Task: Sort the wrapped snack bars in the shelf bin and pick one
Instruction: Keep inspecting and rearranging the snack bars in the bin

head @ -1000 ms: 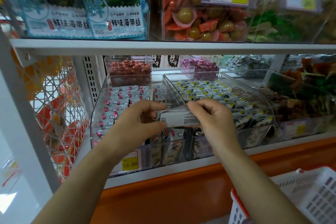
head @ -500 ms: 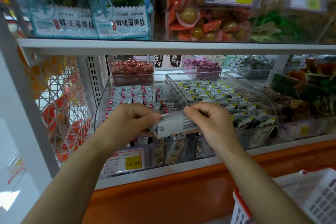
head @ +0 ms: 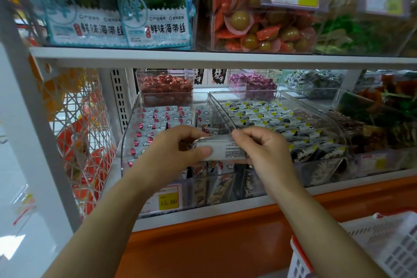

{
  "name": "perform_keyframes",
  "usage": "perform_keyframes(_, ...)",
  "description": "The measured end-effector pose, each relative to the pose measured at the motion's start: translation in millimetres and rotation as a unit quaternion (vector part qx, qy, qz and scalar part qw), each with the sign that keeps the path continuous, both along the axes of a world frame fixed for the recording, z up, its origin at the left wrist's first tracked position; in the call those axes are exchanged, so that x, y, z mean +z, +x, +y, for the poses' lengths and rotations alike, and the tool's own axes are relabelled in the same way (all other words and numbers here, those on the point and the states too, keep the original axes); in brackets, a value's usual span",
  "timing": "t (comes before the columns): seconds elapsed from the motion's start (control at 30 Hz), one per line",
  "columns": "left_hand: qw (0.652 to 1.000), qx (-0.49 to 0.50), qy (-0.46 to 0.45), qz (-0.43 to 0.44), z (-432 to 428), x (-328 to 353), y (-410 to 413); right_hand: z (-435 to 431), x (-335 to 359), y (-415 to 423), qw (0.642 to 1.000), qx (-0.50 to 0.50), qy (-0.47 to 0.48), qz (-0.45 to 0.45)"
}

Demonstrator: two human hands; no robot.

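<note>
Pinching a white wrapped snack bar (head: pixel 225 149) by its ends, left hand (head: pixel 169 153) and right hand (head: pixel 265 153) hold it before the clear plastic shelf bin (head: pixel 129 135). Picking appears underway; next, withdraw it clear.

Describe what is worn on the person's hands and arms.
The left hand and right hand are bare: no gloves, no watch or bracelet at either wrist. The left forearm and right forearm are uncovered down to the picture's edge; no sleeve shows.
</note>
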State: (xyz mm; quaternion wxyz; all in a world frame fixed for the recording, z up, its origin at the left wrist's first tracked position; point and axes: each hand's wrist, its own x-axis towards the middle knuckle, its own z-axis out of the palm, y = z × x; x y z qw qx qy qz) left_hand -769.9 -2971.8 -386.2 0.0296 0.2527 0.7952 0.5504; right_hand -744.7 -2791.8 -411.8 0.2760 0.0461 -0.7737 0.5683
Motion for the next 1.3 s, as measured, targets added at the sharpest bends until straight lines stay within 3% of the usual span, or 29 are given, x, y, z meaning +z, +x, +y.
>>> perform_keyframes(0.17,1.000,0.020,0.008,0.015,-2.6,1.4,-1.7,12.2,8.1,0.3,0.981,0.132,-0.100,-0.105)
perform_keyframes(0.37,1.000,0.015,0.015,0.015,1.5,0.9,0.1,24.1,10.2,0.1,0.969,0.175,-0.122,-0.124)
perform_keyframes(0.63,0.997,0.018,0.069,-0.022,7.7,-0.7,-1.7,27.1,10.1,-0.8,0.962,0.171,-0.172,-0.122)
perform_keyframes(0.83,0.989,0.094,0.114,-0.015,13.9,-8.2,-8.3,14.0,3.3,-3.7,0.966,0.153,-0.201,-0.049)
perform_keyframes(0.9,0.983,0.129,0.131,-0.019,16.2,-10.2,-12.2,6.9,1.1,-3.7,0.970,0.152,-0.185,-0.036)
perform_keyframes(1.0,0.982,0.133,0.136,-0.021,21.4,-13.5,-14.8,-1.6,-3.3,-3.8,0.992,0.105,-0.060,-0.031)
perform_keyframes(1.13,0.990,0.108,0.086,-0.009,30.1,-16.6,-13.1,-0.3,1.2,-6.4,0.999,0.047,-0.004,0.001)
perform_keyframes(1.2,0.990,0.123,0.036,0.050,31.2,-15.1,-19.0,4.9,9.8,-9.5,1.000,-0.003,0.000,0.016)
perform_keyframes(1.3,0.955,0.178,-0.147,0.185,25.9,-15.8,-35.6,15.7,22.2,-24.3,0.995,-0.097,-0.019,0.031)
